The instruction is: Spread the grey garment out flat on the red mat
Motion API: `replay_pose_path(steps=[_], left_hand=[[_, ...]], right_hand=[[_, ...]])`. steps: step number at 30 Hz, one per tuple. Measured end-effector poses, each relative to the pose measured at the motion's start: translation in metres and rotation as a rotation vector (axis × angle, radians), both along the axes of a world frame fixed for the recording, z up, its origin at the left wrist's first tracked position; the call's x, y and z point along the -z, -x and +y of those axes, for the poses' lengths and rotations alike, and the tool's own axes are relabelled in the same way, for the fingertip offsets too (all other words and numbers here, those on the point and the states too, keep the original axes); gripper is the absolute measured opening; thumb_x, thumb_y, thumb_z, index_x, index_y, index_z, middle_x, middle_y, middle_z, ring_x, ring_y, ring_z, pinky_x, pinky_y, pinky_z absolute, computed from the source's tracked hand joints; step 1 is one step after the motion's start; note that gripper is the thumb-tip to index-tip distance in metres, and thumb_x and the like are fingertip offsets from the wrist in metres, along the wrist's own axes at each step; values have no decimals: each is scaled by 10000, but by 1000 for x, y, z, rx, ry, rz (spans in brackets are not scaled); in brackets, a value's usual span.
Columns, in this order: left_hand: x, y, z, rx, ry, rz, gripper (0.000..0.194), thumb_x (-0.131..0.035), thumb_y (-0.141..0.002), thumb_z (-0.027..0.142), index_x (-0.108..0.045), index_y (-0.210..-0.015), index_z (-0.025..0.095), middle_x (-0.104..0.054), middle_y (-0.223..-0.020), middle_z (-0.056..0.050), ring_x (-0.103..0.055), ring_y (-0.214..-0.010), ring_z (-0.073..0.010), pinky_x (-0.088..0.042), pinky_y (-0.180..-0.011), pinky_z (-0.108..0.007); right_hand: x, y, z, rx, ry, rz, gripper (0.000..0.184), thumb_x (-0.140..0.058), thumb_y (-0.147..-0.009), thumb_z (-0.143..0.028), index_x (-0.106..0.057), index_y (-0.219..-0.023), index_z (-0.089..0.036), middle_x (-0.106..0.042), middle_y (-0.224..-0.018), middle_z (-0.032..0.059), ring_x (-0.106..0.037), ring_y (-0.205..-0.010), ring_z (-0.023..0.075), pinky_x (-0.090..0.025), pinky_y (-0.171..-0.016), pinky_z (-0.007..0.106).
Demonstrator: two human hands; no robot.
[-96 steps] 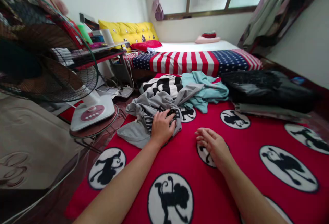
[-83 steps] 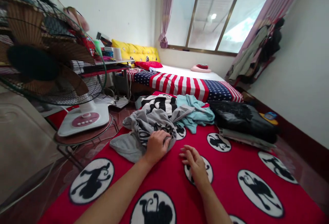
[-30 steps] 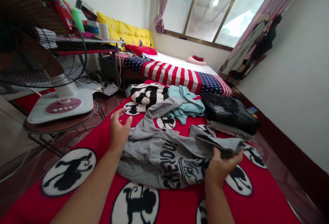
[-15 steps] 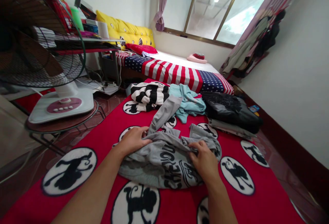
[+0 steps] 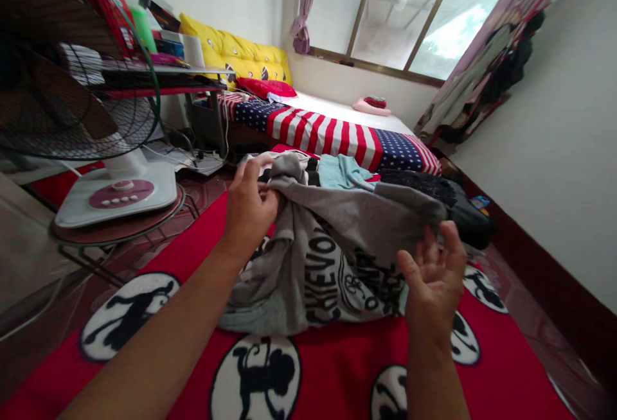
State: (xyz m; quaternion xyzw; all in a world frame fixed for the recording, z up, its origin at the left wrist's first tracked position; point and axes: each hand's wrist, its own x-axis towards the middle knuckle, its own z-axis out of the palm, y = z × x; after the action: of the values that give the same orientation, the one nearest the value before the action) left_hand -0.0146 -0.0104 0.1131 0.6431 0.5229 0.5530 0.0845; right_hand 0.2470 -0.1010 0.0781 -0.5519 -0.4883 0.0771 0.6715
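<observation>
A grey long-sleeved top (image 5: 289, 285) with black lettering is partly lifted off a red blanket (image 5: 347, 375) printed with black figures in white ovals. My left hand (image 5: 249, 208) pinches the top's raised left part between thumb and fingers. At the right end of the lifted cloth, my right hand (image 5: 434, 272) has its thumb and fingers spread, slightly blurred, by the fabric; I cannot tell whether its fingertips touch it. Behind the top, a light blue garment (image 5: 344, 171) and a black-and-white garment (image 5: 312, 171) lie partly covered by it.
Dark folded clothes (image 5: 467, 214) are stacked at the back right. A fan (image 5: 120, 195) stands on a round stool (image 5: 168, 211) at left, near a cluttered desk (image 5: 207, 73). A bed with a stars-and-stripes cover (image 5: 328, 134) stands behind.
The grey top's upper part has been raised off the blanket and spread wider. My left hand has moved up with it. My right hand has moved right and its fingers have opened.
</observation>
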Motion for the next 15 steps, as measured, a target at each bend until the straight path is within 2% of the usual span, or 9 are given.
replay_pose_path(steps=[2, 3, 4, 6, 9, 12, 15], left_hand=[[7, -7, 13, 2, -139, -50, 631, -556, -808, 176, -360, -1407, 200, -299, -1511, -135, -505, -1254, -249, -445, -1000, -380], [14, -10, 16, 37, -146, -35, 690, -575, -809, 184, -303, -1443, 203, -202, -1554, -144, -429, -1328, -265, -410, -1046, -410], [24, -11, 14, 73, -121, -5, 700, -587, -814, 200, -295, -1450, 204, -169, -1567, -145, -369, -1373, -276, -378, -1079, -434], [45, -8, 3, 132, -40, 62, 587, -580, -839, 235, -398, -1396, 205, -257, -1542, -132, -331, -1397, -274, -335, -1116, -455], [73, 6, -29, 197, 72, 115, 287, -545, -881, 292, -619, -1146, 209, -565, -1308, -91, -516, -1246, -238, -405, -1067, -399], [90, 23, -63, 271, 185, 133, 218, -543, -896, 370, -682, -967, 218, -705, -991, -55, -655, -964, -205, -508, -900, -331], [104, 37, -91, 351, 225, 281, 221, -609, -853, 406, -687, -979, 243, -710, -978, -52, -650, -952, -217, -508, -883, -344]], right_hand=[[7, 12, 5, -35, -50, -118, 826, -642, -797, -341, -198, -1492, -316, -212, -1573, 79, -273, -1427, 276, -353, -1069, 488], [15, 16, 5, -38, -27, -187, 812, -634, -812, -334, -196, -1494, -313, -153, -1592, 76, -204, -1451, 274, -305, -1098, 512], [24, 18, 4, -40, 9, -260, 743, -623, -826, -327, -262, -1476, -296, -149, -1596, 81, -184, -1457, 275, -271, -1116, 526], [43, 19, 0, -65, 72, -394, 522, -608, -846, -312, -477, -1348, -257, -243, -1571, 96, -257, -1432, 281, -264, -1124, 526], [57, 13, -8, -90, 82, -462, 267, -573, -871, -281, -635, -1126, -230, -465, -1440, 102, -452, -1309, 261, -360, -1075, 486], [54, -6, -11, 98, 28, -402, 229, -564, -872, -287, -653, -1070, -214, -589, -1280, 103, -542, -1191, 239, -397, -1034, 449], [60, -46, -8, 358, 108, -315, 323, -569, -834, -350, -640, -1094, -172, -613, -1202, 136, -552, -1148, 268, -402, -1003, 458]])
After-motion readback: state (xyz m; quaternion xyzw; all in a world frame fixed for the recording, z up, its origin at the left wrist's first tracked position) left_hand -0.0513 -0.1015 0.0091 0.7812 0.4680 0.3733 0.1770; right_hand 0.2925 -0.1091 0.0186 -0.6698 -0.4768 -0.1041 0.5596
